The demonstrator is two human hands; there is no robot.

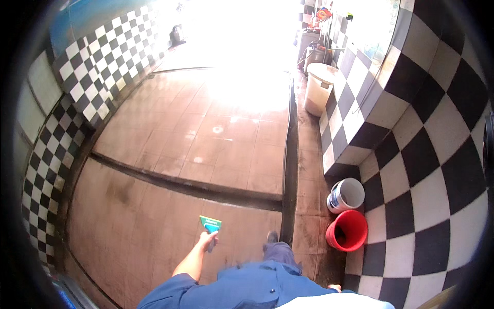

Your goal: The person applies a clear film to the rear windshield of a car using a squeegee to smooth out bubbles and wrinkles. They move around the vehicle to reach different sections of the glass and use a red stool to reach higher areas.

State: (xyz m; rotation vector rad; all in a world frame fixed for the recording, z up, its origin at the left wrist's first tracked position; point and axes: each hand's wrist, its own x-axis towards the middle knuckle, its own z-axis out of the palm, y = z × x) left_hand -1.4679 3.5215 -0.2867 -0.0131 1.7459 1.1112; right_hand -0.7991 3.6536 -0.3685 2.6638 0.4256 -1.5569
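Observation:
My left hand (206, 240) is closed round the handle of a small scraper-like tool (211, 223), held out in front of me above the brown tiled floor. The tool has a flared green head with a pale printed patch and a yellowish edge, and its grip is blue. Its exact kind is hard to make out. Only a small part of my right hand (335, 287) shows, low beside my body on the right, beyond the blue sleeve. Its fingers are mostly hidden, and I cannot tell whether it holds anything.
A red bucket (347, 230) and a white bucket (352, 194) stand by the checkered wall (432, 170) at right. Farther off is a large cream bin (319, 92). Dark channels (195, 188) cross the floor and run along its right side. Bright light washes out the far end.

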